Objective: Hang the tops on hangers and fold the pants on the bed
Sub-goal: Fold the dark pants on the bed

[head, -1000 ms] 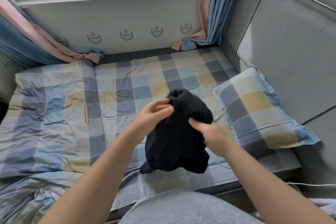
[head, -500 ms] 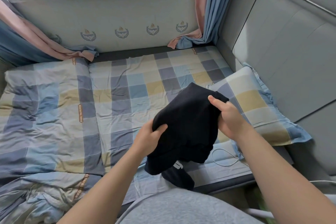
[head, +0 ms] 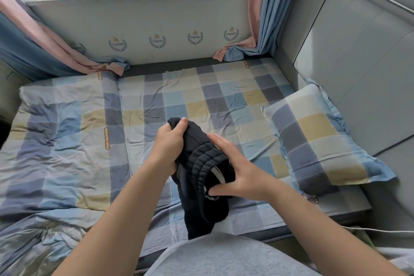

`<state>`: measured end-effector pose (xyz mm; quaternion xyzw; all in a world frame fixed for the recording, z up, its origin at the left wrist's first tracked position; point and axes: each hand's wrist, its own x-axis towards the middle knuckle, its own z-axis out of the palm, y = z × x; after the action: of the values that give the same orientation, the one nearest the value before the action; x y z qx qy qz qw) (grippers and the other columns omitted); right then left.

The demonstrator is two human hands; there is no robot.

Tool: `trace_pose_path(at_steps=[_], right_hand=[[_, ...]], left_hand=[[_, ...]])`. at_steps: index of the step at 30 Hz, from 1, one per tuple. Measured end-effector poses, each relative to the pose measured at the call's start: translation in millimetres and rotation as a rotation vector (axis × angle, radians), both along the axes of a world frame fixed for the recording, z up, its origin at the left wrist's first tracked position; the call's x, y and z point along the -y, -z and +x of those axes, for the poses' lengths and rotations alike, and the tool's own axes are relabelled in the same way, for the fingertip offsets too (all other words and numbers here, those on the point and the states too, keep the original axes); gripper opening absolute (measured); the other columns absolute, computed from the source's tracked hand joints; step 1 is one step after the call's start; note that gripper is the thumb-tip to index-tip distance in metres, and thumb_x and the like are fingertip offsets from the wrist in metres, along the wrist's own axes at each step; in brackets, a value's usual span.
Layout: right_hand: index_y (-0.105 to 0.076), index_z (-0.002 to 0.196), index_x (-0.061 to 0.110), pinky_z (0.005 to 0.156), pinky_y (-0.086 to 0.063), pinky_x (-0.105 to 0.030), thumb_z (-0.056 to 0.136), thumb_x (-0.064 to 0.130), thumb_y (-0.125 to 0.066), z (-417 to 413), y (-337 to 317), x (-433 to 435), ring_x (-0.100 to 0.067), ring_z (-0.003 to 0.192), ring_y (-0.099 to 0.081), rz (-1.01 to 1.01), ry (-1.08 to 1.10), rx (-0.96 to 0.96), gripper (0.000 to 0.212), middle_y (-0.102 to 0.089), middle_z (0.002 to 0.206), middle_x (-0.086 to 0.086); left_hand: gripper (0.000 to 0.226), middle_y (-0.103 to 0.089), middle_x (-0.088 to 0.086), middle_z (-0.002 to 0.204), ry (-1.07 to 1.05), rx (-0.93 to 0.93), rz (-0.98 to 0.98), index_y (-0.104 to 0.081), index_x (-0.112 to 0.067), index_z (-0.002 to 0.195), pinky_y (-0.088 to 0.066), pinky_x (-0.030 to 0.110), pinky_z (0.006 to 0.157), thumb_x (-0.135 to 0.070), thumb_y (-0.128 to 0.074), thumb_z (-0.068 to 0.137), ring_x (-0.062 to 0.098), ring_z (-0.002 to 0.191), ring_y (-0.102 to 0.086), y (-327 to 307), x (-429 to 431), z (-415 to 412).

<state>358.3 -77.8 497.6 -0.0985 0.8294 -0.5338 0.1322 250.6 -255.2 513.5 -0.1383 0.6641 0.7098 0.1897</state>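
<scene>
A black garment [head: 201, 177] with a ribbed elastic band hangs bunched above the near part of the bed [head: 170, 98]. My left hand [head: 168, 145] grips its upper end, fingers curled round the cloth. My right hand [head: 239, 172] holds the ribbed band from the right, thumb pressed under the band's lower end and fingers stretched along its top. The lower part of the garment dangles toward my grey-clad lap. Whether it is pants or a top cannot be told from its bunched shape.
A checked quilt [head: 56, 141] covers the left of the bed. A matching pillow [head: 318, 139] lies at the right against the grey padded headboard [head: 358, 69]. Curtains [head: 262, 18] hang beside the window. A white cable [head: 380, 229] runs at the bed's near right corner.
The garment has been turned and gathered tighter, showing its ribbed band. My right hand came down from the top right corner to the band; my left hand rose to the upper end.
</scene>
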Motion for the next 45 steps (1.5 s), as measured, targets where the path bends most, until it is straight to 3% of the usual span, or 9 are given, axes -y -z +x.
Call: trace_pose_path(at_steps=[2,5,8,13,20,26,31,35,45], right_hand=[[-0.032,0.151,0.042,0.117,-0.030,-0.029,0.081,0.027,-0.083,-3,-2,11,-0.002,0.145,-0.030,0.000,0.024,-0.096,0.088,-0.034,0.155,0.011],[-0.061,0.125,0.022,0.095,-0.050,-0.027,0.092,0.004,-0.066,-16,-9,13,-0.007,0.109,-0.063,0.030,0.129,-0.119,0.038,-0.067,0.116,-0.001],[-0.063,0.106,0.016,0.074,-0.051,-0.033,0.098,0.000,-0.053,-28,-19,8,-0.017,0.080,-0.065,0.055,0.127,-0.046,0.020,-0.070,0.092,-0.009],[-0.063,0.100,0.021,0.062,-0.045,-0.019,0.098,0.005,-0.051,-49,-31,3,-0.001,0.067,-0.062,0.059,0.317,0.036,0.020,-0.071,0.089,0.000],[-0.066,0.109,0.018,0.066,-0.048,-0.031,0.097,0.021,-0.061,-64,-47,-4,-0.020,0.085,-0.066,-0.039,0.447,0.339,0.013,-0.070,0.097,-0.006],[-0.064,0.111,0.020,0.058,-0.046,-0.020,0.093,0.017,-0.066,-64,-60,-15,-0.008,0.067,-0.064,0.088,0.289,0.330,0.018,-0.069,0.093,-0.002],[-0.067,0.110,0.027,0.059,-0.044,-0.021,0.091,0.004,-0.057,-71,-63,-42,-0.009,0.073,-0.060,0.608,0.106,0.166,0.031,-0.068,0.097,0.004],[-0.067,0.099,0.027,0.062,-0.044,-0.032,0.085,-0.001,-0.046,-81,-31,-44,-0.027,0.086,-0.061,1.020,0.251,0.007,0.038,-0.062,0.104,0.002],[-0.065,0.093,0.025,0.066,-0.040,-0.031,0.085,0.005,-0.050,-79,24,-107,-0.024,0.085,-0.052,1.015,0.541,0.058,0.026,-0.059,0.098,0.001]], left_hand=[[0.030,-0.076,0.015,0.094,0.025,0.045,-0.004,-0.066,-0.004,0.104,-0.061,0.038,0.069,-0.034,-0.062,0.099,0.028,0.085,-0.075,-3,0,3],[0.040,-0.075,0.022,0.099,0.074,0.116,0.018,-0.067,0.002,0.107,-0.061,0.042,0.080,-0.036,-0.067,0.095,0.033,0.086,-0.074,-5,7,6],[0.046,-0.075,0.022,0.100,0.150,0.163,0.085,-0.067,0.001,0.110,-0.059,0.034,0.065,-0.042,-0.068,0.092,0.029,0.082,-0.075,-7,15,9],[0.080,-0.067,-0.008,0.122,0.316,-0.081,-0.081,-0.052,-0.027,0.138,-0.050,0.018,0.073,-0.065,-0.070,0.070,0.000,0.098,-0.068,-4,23,11],[0.064,-0.060,-0.034,0.117,0.642,-0.318,-0.291,-0.052,-0.042,0.131,-0.048,0.008,0.079,-0.051,-0.077,0.072,-0.017,0.104,-0.057,16,8,35],[0.032,-0.072,-0.006,0.090,0.411,-0.532,-0.516,-0.067,-0.026,0.107,-0.055,0.044,0.077,-0.006,-0.052,0.086,0.016,0.084,-0.066,27,-7,31],[0.045,-0.071,0.001,0.095,0.400,-0.585,-0.811,-0.069,-0.022,0.102,-0.056,0.040,0.077,0.007,-0.045,0.078,0.026,0.088,-0.063,8,12,-4],[0.039,-0.068,-0.001,0.094,0.408,-0.579,-0.978,-0.067,-0.024,0.093,-0.056,0.041,0.071,0.005,-0.045,0.078,0.026,0.085,-0.061,-3,14,-24],[0.029,-0.063,0.001,0.093,0.352,-0.350,-1.207,-0.061,-0.025,0.089,-0.046,0.032,0.061,0.000,-0.048,0.082,0.025,0.081,-0.058,48,84,-45]])
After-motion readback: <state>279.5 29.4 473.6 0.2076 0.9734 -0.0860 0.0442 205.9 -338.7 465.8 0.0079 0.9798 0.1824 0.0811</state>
